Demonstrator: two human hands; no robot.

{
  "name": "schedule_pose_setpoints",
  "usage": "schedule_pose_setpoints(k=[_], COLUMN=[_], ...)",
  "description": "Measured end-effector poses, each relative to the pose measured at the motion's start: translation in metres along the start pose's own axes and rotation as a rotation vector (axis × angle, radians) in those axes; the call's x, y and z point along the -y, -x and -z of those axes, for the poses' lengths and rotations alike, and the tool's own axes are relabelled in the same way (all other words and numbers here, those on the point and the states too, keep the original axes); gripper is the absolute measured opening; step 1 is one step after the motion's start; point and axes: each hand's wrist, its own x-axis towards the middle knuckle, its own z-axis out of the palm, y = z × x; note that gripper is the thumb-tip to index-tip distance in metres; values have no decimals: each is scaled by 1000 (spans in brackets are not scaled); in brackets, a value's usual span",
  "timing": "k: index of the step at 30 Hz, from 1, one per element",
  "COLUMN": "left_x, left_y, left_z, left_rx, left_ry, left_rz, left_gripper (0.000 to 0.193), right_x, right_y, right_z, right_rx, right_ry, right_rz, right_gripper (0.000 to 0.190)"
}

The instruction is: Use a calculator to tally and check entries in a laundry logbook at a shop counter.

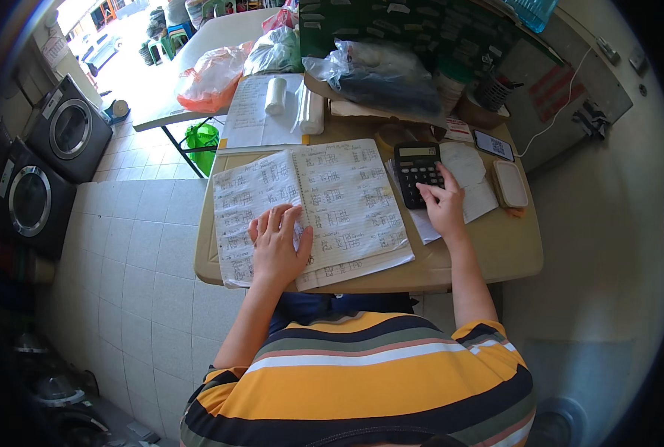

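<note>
An open spiral notebook (354, 207) with handwritten entries lies on the beige table (466, 265). My left hand (279, 240) rests palm down on its left page near the spine, fingers slightly spread. To the right of the notebook is a black desk calculator (418, 167). My right hand (443, 204) is over its lower right side, with the index finger and thumb at the keys and nothing held. Loose white papers (480, 195) lie partly beneath the calculator. The digits on its display are too small to read surely.
Right of the papers are a phone (494, 145) with a white cable and a lidded plastic container (511, 183). Behind the notebook lie plastic rolls (276, 96) and a bulky plastic-wrapped bundle (382, 84). Plastic bags (214, 78) sit on the farther table. Front-loading washing machines (30, 201) stand left.
</note>
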Motion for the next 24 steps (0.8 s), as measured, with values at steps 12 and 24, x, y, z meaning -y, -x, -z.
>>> schedule_pose_setpoints(k=[12, 24], left_x=[-2, -5], left_y=[17, 27], left_z=[1, -3], left_rx=[-48, -204], left_ry=[-46, 4], left_rz=[-52, -134], left_gripper=[43, 23], right_x=[-20, -12], right_y=[31, 35], right_z=[6, 3], right_rx=[-23, -79], right_ry=[-129, -114], right_rz=[-113, -109], right_gripper=[19, 13])
